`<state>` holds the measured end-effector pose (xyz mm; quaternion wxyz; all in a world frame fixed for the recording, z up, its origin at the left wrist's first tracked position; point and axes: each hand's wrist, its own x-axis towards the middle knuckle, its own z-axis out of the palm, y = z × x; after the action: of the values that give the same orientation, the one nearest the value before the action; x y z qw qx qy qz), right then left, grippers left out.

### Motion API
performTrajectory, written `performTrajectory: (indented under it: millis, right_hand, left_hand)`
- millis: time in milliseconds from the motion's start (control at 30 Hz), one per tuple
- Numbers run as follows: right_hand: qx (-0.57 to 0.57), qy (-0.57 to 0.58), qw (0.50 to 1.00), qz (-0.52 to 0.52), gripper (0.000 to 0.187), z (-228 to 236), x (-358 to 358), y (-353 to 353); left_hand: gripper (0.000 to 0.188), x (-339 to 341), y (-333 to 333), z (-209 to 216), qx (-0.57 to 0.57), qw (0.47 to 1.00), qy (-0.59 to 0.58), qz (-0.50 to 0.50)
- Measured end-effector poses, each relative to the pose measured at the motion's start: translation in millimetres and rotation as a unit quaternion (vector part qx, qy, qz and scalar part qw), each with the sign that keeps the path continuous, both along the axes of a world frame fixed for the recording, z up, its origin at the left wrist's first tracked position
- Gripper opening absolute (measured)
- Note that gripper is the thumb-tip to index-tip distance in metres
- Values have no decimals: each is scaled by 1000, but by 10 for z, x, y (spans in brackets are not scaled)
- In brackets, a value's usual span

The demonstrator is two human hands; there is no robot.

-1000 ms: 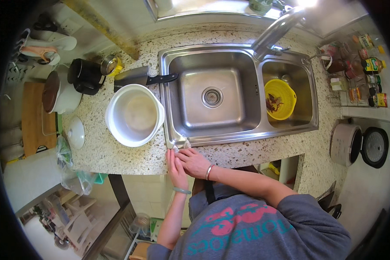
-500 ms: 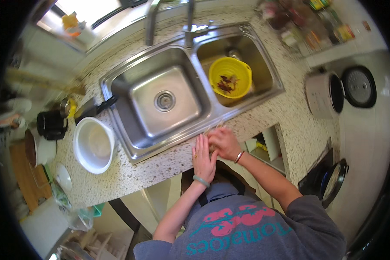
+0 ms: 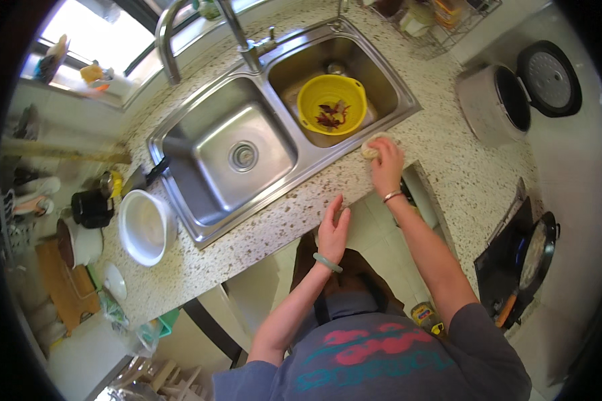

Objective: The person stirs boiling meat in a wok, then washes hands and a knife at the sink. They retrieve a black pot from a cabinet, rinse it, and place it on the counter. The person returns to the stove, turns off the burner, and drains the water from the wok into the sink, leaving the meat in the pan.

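Note:
My right hand (image 3: 388,166) is closed on a crumpled pale cloth (image 3: 370,150), pressed to the speckled countertop (image 3: 308,207) just below the sink's front right rim. A metal bangle circles that wrist. At the counter's front edge my left hand (image 3: 333,230) holds nothing, its fingers stretched out and the thumb apart; a pale green bangle is on its wrist. A yellow colander (image 3: 333,83) with dark red scraps (image 3: 332,117) in it stands in the right basin of the steel double sink (image 3: 247,217). The left basin shows a round drain (image 3: 243,156).
On the left stand a white tub (image 3: 147,230), a black-handled knife (image 3: 155,172), a black pot (image 3: 91,208) and a cutting board (image 3: 59,281). A rice cooker (image 3: 481,107) with its lid up is at right, near a frying pan (image 3: 538,257) on the stove. An under-counter cabinet is open.
My hands were together at the counter edge and are now apart. My right hand has moved right and away from me with the cloth. My view has shifted a little.

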<state>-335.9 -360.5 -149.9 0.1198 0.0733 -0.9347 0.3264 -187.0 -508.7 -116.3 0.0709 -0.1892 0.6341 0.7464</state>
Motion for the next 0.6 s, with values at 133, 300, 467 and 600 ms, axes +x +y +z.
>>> performTrajectory:
  millis: [133, 300, 467, 600]
  right_hand:
    - [-1, -5, 991, 137, 35, 90, 739, -820]
    - [72, 13, 984, 161, 35, 351, 833, -950]
    - [-117, -110, 963, 215, 32, 832, 841, -1793]
    - [-363, -436, 785, 248, 52, 796, 984, -3141]
  left_hand:
    - [43, 155, -425, 101, 120, 981, -95, 120]
    - [44, 385, -1271, 465, 170, 950, -61, 254]
    - [45, 888, -2257, 521, 174, 878, 14, 445]
    - [51, 1066, -2855, 639, 129, 827, 14, 547]
